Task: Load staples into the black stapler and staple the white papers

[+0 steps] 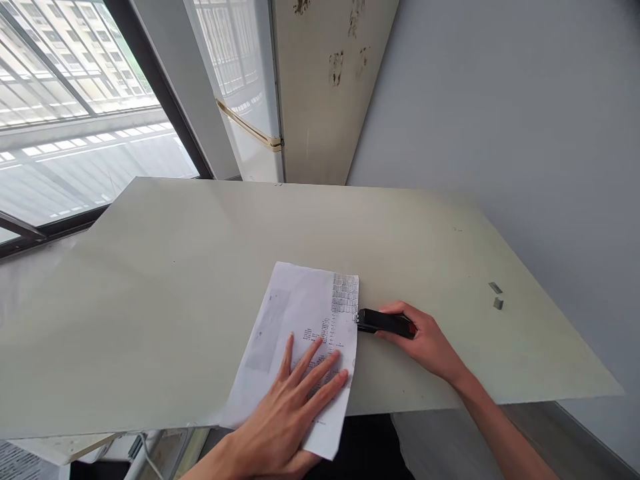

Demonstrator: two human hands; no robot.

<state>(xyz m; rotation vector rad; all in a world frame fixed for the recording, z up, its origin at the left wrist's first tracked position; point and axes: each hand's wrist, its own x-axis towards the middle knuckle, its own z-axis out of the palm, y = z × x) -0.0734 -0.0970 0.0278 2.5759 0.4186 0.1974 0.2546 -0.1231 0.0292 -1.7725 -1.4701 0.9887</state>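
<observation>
Printed white paper (300, 300) lies at the table's front edge, its lower corner hanging past the edge. Rows of staple-like marks (345, 293) cover its upper right corner. My left hand (295, 400) rests on the lower half of the paper with fingers spread; its thumb is partly hidden near the paper's bottom edge. In my right hand (417, 333) is a black stapler (385, 322), lying on its side with its head at the paper's right edge. Whether its jaws are around the paper or only beside it, I cannot tell.
The pale table (200, 300) stretches out around the paper. Two small grey strips of staples (497, 296) lie near its right side. A window (75, 100) is at the left, a fridge (320, 100) behind the table, and a grey wall (500, 133) at the right.
</observation>
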